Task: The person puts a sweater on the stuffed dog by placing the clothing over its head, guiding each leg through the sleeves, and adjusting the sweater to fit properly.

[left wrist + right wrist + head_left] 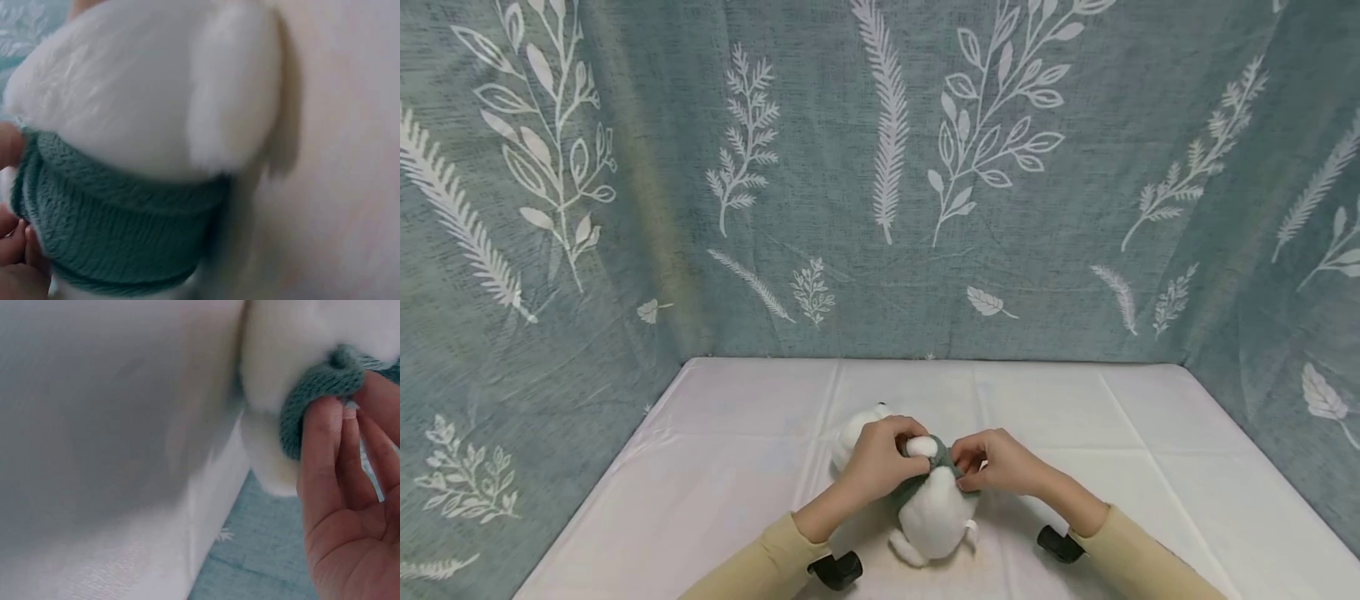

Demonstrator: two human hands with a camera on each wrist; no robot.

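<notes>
A white plush toy animal (934, 517) lies on the table with a green knitted sweater (125, 219) around its middle. In the head view its far end points to the upper left, with a small dark spot at the tip. My left hand (883, 458) reaches over the toy from the left and pinches the sweater beside a white limb (922, 447). From the other side my right hand (1000, 464) pinches the sweater's edge between thumb and fingers, plainly seen in the right wrist view. The left fingertips are partly hidden.
A white cloth with fold creases covers the table (737, 467). Blue-green curtains (850, 183) with white leaf prints stand behind it and at both sides. Black wrist straps (837, 572) sit below each of the beige sleeves (763, 554).
</notes>
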